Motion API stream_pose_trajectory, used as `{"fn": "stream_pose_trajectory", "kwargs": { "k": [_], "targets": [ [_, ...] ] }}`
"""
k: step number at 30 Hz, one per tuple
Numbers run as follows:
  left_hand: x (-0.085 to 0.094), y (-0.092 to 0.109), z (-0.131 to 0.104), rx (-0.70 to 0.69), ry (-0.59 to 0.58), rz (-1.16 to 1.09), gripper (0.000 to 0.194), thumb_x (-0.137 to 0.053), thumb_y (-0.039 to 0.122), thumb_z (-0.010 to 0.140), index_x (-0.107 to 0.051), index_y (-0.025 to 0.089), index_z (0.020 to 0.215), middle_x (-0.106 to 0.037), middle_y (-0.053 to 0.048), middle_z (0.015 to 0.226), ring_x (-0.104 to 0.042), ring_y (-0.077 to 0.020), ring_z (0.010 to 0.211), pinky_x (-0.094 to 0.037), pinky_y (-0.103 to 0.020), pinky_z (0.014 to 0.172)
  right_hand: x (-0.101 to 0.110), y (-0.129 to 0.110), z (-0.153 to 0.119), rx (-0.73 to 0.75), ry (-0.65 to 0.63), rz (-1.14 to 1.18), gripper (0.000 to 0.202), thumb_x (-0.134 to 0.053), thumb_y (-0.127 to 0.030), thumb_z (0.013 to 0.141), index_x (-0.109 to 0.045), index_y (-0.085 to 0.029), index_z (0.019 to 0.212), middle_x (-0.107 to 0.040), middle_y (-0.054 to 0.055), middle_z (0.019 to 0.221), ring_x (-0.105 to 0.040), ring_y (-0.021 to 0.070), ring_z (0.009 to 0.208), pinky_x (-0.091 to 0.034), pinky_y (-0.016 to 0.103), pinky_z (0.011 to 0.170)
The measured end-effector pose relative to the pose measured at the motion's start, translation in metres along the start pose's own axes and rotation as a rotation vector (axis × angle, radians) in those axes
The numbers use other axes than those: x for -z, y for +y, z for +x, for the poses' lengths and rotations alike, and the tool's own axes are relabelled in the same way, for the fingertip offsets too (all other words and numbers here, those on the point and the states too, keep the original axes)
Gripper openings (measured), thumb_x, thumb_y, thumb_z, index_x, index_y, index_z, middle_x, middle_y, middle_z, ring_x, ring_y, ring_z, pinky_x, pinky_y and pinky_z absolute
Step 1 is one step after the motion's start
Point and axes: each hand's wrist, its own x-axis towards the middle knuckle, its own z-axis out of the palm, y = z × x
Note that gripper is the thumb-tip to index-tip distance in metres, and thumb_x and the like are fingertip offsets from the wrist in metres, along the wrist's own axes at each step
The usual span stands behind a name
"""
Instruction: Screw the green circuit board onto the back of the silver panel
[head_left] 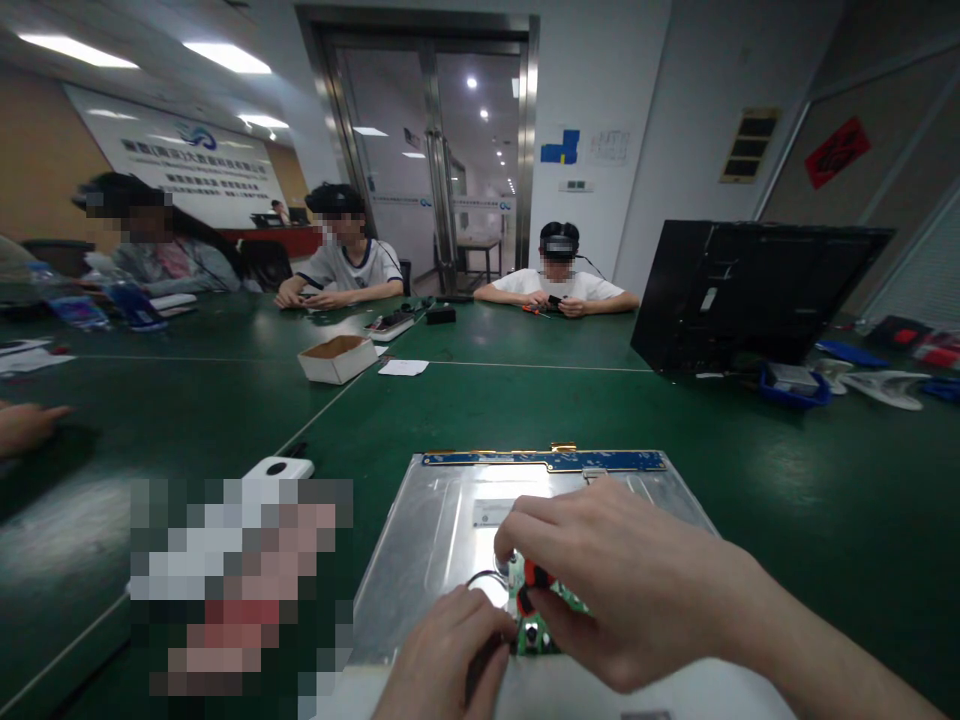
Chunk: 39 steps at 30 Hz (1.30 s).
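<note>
A metal-backed display panel (409,540) lies flat in front of me, a narrow blue circuit strip (495,460) along its far edge. My right hand (600,570) is closed around the red and black handle of a screwdriver (536,574), above a green circuit board (536,640) on the panel's near part. The screwdriver's tip is hidden by my fingers. My left hand (446,650) rests at the board's left edge, fingertips pinched together; what they grip, if anything, cannot be made out. A dark cable (487,574) curves just beyond those fingertips.
On the left lies a white device (281,467), partly blurred out. Farther off are a small open box (337,360) and paper (403,368). A black monitor (757,295) stands at right beside a blue tray (795,385). Several people sit around the green table (570,400).
</note>
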Motion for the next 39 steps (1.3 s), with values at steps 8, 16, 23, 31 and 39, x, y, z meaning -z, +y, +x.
{"fn": "stream_pose_trajectory", "kwargs": {
  "k": [8,16,23,31,39],
  "targets": [
    [0.0003,0.0,-0.001,-0.001,0.017,-0.021,0.02,-0.046,0.011,0.085,-0.062,0.021,0.09,-0.065,-0.005,0.09,-0.062,-0.021,0.087,-0.05,-0.03,0.076,-0.0055,0.0036,0.0036,-0.046,0.021,-0.105,0.019,-0.054,-0.038,0.091,-0.052,-0.02,0.087,-0.065,-0.001,0.073,-0.052,0.0128,0.059,-0.018,0.028,0.05],
    [-0.0008,-0.0015,-0.0012,0.001,-0.002,-0.004,0.018,-0.047,0.009,0.085,-0.06,0.021,0.086,-0.065,-0.003,0.086,-0.061,-0.0199,0.082,-0.048,-0.029,0.072,-0.0002,-0.002,-0.0007,0.006,-0.013,-0.031,0.02,-0.057,-0.022,0.078,-0.05,-0.018,0.096,-0.063,0.001,0.088,-0.053,0.0133,0.066,-0.024,0.027,0.048],
    [0.0001,-0.0004,-0.0004,0.003,0.001,-0.013,0.018,-0.047,0.009,0.085,-0.061,0.021,0.088,-0.065,-0.003,0.089,-0.062,-0.0198,0.085,-0.049,-0.028,0.074,-0.0064,0.0031,0.0024,-0.046,0.032,-0.118,0.018,-0.055,-0.038,0.09,-0.052,-0.021,0.086,-0.065,-0.002,0.073,-0.05,0.0128,0.056,-0.017,0.028,0.048],
    [-0.0002,-0.0012,-0.0008,0.018,-0.008,-0.005,0.018,-0.048,0.009,0.085,-0.061,0.021,0.087,-0.065,-0.003,0.088,-0.061,-0.0199,0.084,-0.048,-0.029,0.074,-0.0019,0.0007,-0.0009,0.012,-0.002,-0.005,0.016,-0.059,-0.023,0.078,-0.052,-0.018,0.092,-0.063,0.001,0.086,-0.053,0.0134,0.065,-0.024,0.026,0.049],
    [0.0002,-0.0014,0.0009,0.008,-0.014,-0.025,0.018,-0.047,0.009,0.086,-0.06,0.02,0.092,-0.065,-0.004,0.095,-0.061,-0.0201,0.089,-0.049,-0.03,0.078,-0.0039,0.0029,0.0019,-0.038,0.009,-0.053,0.015,-0.055,-0.035,0.09,-0.053,-0.021,0.096,-0.066,-0.002,0.078,-0.053,0.0133,0.06,-0.021,0.028,0.049]
  ]
}}
